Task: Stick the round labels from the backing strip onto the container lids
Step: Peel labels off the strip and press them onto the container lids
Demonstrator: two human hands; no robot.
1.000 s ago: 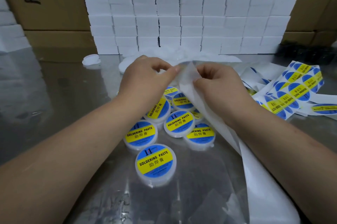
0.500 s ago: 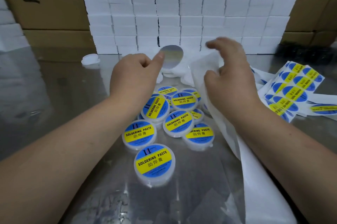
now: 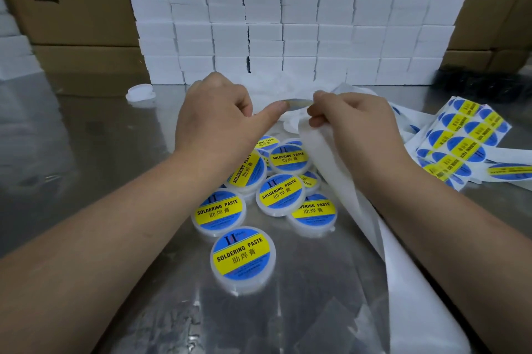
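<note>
Left hand (image 3: 218, 123): fingers curled, thumb tip holding one edge of a round label (image 3: 299, 102), edge-on just above the pile of labelled lids (image 3: 280, 193). Right hand (image 3: 354, 123) pinches the label's other edge and grips the white backing strip (image 3: 336, 180), which trails down right of the pile.

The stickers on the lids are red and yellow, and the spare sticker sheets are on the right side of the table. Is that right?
Not quite. The stickers on the lids are blue and yellow, not red and yellow, as the head view shows. The spare sticker sheets do lie on the right side of the table.
</note>
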